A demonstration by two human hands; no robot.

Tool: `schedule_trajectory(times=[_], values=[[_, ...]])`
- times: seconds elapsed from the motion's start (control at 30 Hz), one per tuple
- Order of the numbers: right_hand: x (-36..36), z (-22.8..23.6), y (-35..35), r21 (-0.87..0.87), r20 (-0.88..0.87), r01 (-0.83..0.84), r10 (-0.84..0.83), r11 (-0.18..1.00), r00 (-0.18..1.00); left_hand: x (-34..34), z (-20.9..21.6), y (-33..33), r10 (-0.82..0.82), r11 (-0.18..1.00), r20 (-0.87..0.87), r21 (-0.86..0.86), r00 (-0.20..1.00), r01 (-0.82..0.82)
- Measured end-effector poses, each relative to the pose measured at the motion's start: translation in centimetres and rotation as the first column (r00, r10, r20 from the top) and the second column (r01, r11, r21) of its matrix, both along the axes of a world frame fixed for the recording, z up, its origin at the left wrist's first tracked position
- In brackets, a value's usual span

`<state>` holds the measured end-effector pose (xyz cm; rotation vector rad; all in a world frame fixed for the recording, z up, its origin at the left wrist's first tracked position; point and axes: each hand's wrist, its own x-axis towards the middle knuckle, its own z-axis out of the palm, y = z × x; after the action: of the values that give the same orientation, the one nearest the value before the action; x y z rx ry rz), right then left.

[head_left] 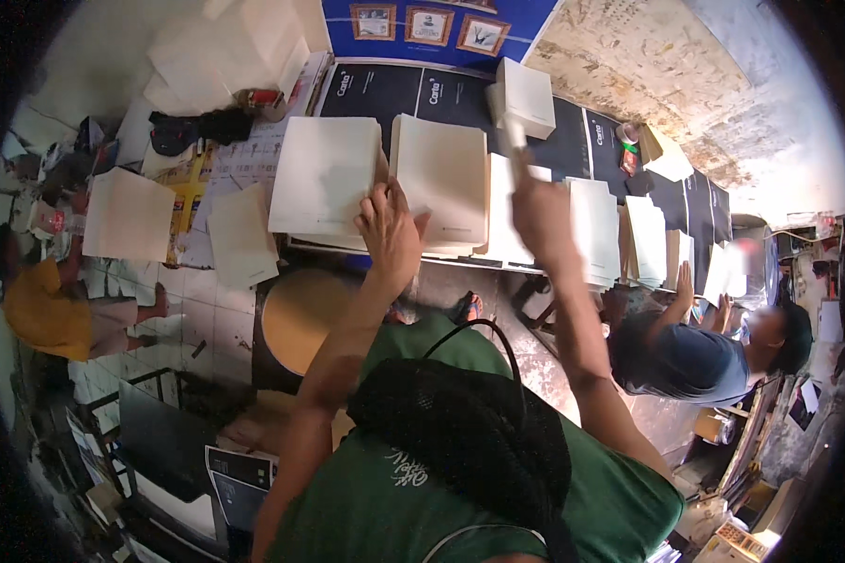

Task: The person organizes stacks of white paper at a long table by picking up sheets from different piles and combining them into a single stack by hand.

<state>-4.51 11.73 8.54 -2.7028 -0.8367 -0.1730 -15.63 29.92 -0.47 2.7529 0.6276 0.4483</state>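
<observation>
Head view: your left hand [391, 235], fingers loosely spread, apparently grasping nothing, rests where the left paper stack [321, 178] meets the neighbouring stack [441, 178] on the black tabletop [460, 98], probably steadying them; your blurred right hand [540, 220] seems wrapped around a pale-ended tool [514, 131].

White lettering [436, 91] on black table panels [390, 92]; pale script [409, 467] on green shirt [333, 497].

1 close, head-height fisheye view, downward
</observation>
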Motion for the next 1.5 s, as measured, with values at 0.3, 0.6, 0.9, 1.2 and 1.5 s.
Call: schedule_trajectory(times=[0.3,0.6,0.9,1.2,1.5], values=[[-1.7,-4.1,6.8,0.507,-0.278,-0.142,0.317,0.85,0.907,0.6,0.4,-0.1,-0.187,0.725,0.472,-0.525,0.861,0.445],[-1.0,-4.3,6.9,0.485,-0.315,0.004,0.17,0.874,0.934,-1.3,1.9,13.1,0.25,0.957,0.191,0.103,0.949,-0.272],[-2.5,-2.1,9.1,0.512,-0.062,-0.134,0.192,0.848,0.979,-1.9,4.2,14.9,0.27,0.963,-0.134,0.04,0.953,-0.267],[-7.8,-5.1,19.5,0.426,-0.388,-0.306,0.477,0.852,0.789,0.2,4.7,17.7,-0.038,0.764,-0.038,-0.645,0.999,0.004],[-0.4,-2.1,10.5,0.867,-0.444,0.133,0.623,0.481,0.643,-4.2,11.6,12.0,-0.097,0.644,0.51,-0.623,0.855,0.444]])
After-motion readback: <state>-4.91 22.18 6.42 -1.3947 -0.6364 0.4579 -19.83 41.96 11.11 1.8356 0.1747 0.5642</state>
